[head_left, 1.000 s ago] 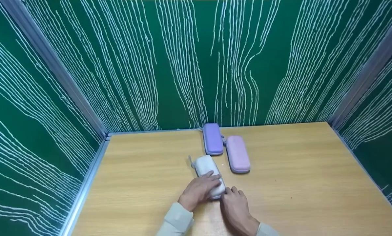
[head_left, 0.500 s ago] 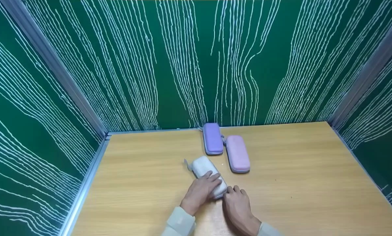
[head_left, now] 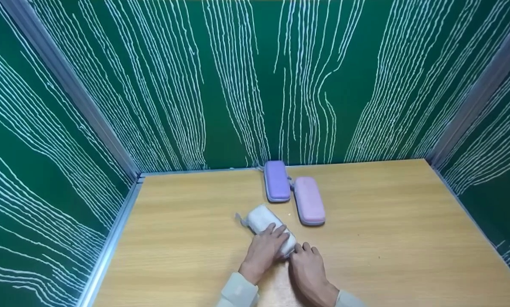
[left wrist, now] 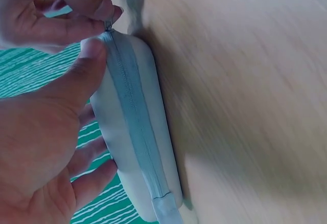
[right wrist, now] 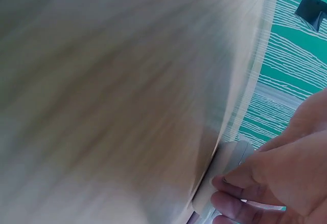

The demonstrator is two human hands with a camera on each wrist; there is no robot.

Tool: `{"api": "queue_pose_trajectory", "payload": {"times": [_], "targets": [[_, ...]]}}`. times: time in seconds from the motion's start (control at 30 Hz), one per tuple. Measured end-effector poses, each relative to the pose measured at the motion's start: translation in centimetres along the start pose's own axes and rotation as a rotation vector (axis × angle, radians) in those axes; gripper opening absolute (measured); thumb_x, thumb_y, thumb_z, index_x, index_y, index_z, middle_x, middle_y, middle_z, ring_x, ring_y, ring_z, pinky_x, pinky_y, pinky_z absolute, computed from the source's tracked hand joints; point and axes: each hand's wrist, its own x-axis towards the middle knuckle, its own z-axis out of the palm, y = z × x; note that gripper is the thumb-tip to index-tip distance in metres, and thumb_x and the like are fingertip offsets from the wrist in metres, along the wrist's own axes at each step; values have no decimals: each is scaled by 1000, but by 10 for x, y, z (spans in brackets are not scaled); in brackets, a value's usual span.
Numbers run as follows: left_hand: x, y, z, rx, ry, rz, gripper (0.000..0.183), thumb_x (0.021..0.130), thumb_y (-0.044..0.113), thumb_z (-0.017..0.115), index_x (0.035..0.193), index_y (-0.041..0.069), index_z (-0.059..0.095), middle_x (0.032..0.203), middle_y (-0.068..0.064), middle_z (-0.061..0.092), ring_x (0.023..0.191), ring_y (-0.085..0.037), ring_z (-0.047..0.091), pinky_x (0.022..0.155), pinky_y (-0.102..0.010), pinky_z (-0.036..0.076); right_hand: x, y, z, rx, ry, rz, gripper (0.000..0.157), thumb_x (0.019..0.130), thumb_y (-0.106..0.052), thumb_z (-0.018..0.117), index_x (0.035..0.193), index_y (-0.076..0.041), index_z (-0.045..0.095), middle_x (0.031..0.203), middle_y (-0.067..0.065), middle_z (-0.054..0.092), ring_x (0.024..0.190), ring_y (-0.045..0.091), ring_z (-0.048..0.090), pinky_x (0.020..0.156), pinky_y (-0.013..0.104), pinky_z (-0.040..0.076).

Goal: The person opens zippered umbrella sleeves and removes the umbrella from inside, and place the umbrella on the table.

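A white zip pencil case [head_left: 261, 218] lies aslant on the table, its far end pointing up and left. My left hand [head_left: 261, 252] grips it from above, fingers spread over the lid and thumb [left wrist: 93, 50] against the near end. At the near right corner is my right hand [head_left: 309, 270], pinching the small zipper pull [left wrist: 108, 25] between thumb and finger. The zipper [left wrist: 135, 106] runs along the side of the case with its teeth together in the left wrist view. A grey loop strap [head_left: 240, 220] sticks out from the far left end.
Behind the white case lie a purple pencil case [head_left: 277, 181], close to the back wall, and a pink one [head_left: 309, 200] to its right. Green panels with white wavy lines [head_left: 233, 85] enclose the wooden table [head_left: 400, 221] at the back and both sides.
The white case has turned, its far end and strap swinging left. My left hand has shifted slightly right with it. The right hand has moved only a little and keeps its pinch.
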Motion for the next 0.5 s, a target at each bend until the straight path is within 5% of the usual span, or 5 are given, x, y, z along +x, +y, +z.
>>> {"api": "queue_pose_trajectory", "payload": {"times": [0.3, 0.5], "targets": [[0, 9, -2, -13, -77, -77, 51, 82, 41, 62, 130, 26, 52, 138, 5, 45, 125, -22, 43, 82, -32, 50, -1, 1, 0, 5, 26, -10, 5, 69, -7, 64, 65, -6, 68, 72, 6, 57, 66, 25, 52, 53, 37, 42], [1, 15, 3, 93, 11, -102, 52, 77, 50, 63, 124, 27, 56, 132, 5, 50, 118, -20, 49, 83, -31, 49, -2, 3, 2, -11, 62, -17, 7, 66, -11, 69, 62, -8, 65, 69, 5, 55, 64, 24, 51, 50, 35, 41]]}}
